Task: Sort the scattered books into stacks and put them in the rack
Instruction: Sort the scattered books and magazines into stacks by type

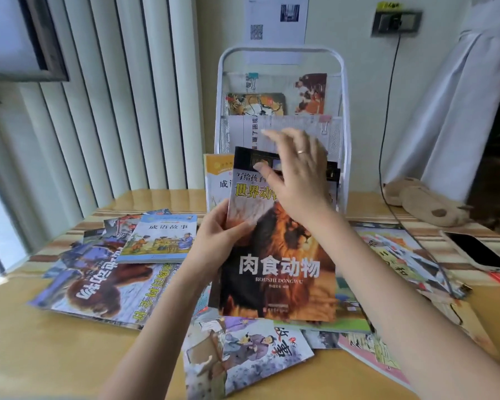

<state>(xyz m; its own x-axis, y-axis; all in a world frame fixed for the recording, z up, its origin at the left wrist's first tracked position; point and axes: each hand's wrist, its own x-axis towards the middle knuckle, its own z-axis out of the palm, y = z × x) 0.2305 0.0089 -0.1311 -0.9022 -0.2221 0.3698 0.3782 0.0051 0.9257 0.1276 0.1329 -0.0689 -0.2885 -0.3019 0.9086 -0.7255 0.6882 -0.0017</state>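
Note:
My left hand (221, 230) grips the left edge of a lion-cover book (277, 272), held tilted upright above the table. My right hand (296, 171) hovers over the book's top with its fingers spread, touching or just above the cover. Behind stands a white wire rack (342, 111) with several books in its upper tiers and a yellow-topped book (217, 180) leaning in its lowest tier. Scattered books cover the table: a small blue storybook (159, 238), a large bear-cover book (98, 287), an illustrated storybook (243, 353) near me and more on the right (399, 255).
A phone (479, 252) lies at the table's right edge beside a dark cable (387, 180) running up to a wall socket. A brown plush toy (427, 203) sits at the back right. A radiator and window are on the left, a curtain on the right.

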